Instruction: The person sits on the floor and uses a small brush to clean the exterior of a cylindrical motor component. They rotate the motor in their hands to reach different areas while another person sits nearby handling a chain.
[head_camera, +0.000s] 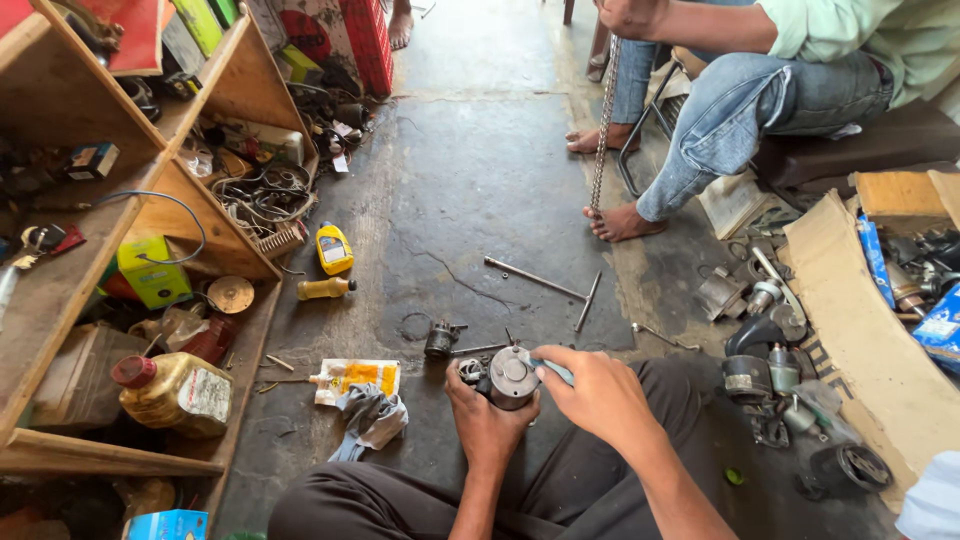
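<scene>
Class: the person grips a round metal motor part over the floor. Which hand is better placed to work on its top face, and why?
Right. The left hand wraps the round metal motor part from below, steadying it. The right hand lies above beside its top face, pinching a small pale-blue piece against it.

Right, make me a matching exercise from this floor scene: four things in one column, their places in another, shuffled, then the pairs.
Things:
1. round metal motor part
2. T-shaped metal wrench
3. yellow bottle
4. hanging chain

Places:
A. flat on the floor beyond the hands
B. gripped by the left hand, with the right hand at its side
C. held up by the seated person, reaching down to their foot
D. standing on the floor by the wooden shelf

Pairs: 1-B, 2-A, 3-D, 4-C
</scene>
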